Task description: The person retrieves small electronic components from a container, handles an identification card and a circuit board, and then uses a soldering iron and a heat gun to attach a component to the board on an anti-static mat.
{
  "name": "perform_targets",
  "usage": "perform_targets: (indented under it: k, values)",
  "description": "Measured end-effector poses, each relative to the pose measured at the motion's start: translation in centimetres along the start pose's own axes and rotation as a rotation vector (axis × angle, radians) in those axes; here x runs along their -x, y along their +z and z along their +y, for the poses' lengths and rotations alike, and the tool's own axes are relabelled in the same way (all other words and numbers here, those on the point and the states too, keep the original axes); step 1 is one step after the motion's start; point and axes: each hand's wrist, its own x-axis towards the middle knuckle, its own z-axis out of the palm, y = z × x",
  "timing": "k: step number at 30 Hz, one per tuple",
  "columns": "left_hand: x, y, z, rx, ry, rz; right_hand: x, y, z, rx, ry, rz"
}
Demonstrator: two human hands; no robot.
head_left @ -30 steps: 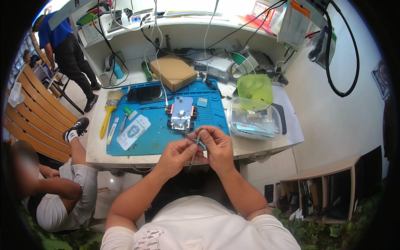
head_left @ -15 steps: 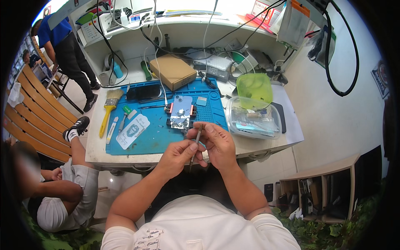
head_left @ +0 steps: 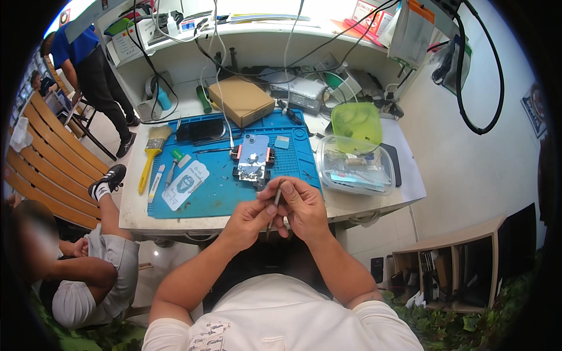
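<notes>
My left hand point(head_left: 249, 221) and my right hand point(head_left: 301, 207) meet at the front edge of the desk, both gripping a thin metal tool point(head_left: 271, 223) that slants down toward me. My right fingers are on its upper part, my left thumb and fingers lower down. Just beyond my hands, a light-blue phone point(head_left: 254, 153), back up with its lower part looking cracked, is held in a black-and-red clamp point(head_left: 269, 155) on the blue work mat point(head_left: 216, 193). A yellow-handled brush point(head_left: 152, 161), small hand tools and a white printed card point(head_left: 185, 191) lie to the left on the mat.
A cardboard box point(head_left: 241, 99), clear container point(head_left: 357, 169) and green container point(head_left: 354, 124) sit on the desk point(head_left: 404, 193), with cables hanging over it. A seated person point(head_left: 82, 269) is at lower left, another stands point(head_left: 93, 82) upper left. A wooden cabinet point(head_left: 445, 260) is lower right.
My right fingers have shifted slightly around the upper part of the thin tool. The tool stays between both hands, and the things on the desk have not visibly moved.
</notes>
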Motion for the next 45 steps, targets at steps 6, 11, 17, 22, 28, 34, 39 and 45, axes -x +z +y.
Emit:
perform_targets:
  k: [6, 11, 17, 22, 28, 34, 39, 45]
  values:
    - [0.0, 0.0, -0.3, 0.019, -0.007, -0.003, 0.0, 0.6, -0.6, -0.017, 0.008, 0.023]
    - [-0.1, 0.1, -0.2, -0.094, 0.024, -0.008, -0.1, -0.1, 0.0, 0.172, -0.100, 0.081]
    - [0.0, 0.5, 0.1, -0.068, 0.010, -0.002, -0.1, 0.3, -0.3, 0.070, -0.094, 0.123]
    - [0.0, 0.2, 0.0, -0.083, -0.004, -0.005, 0.0, 0.6, -0.5, -0.018, -0.072, 0.129]
    - [-0.2, 0.0, 0.0, -0.071, 0.015, 0.022, -0.3, 2.7, -1.7, -0.174, -0.017, 0.149]
    - [-0.3, 0.2, 0.2, -0.062, 0.012, 0.005, -0.4, 0.5, -1.1, -0.010, 0.050, 0.040]
    - [-0.3, 0.2, 0.2, -0.050, 0.002, 0.007, -0.4, 0.8, -1.2, -0.005, -0.021, 0.061]
    - [-0.3, 0.4, 0.3, -0.049, 0.009, -0.006, -0.5, 0.4, -0.9, 0.062, -0.047, 0.055]
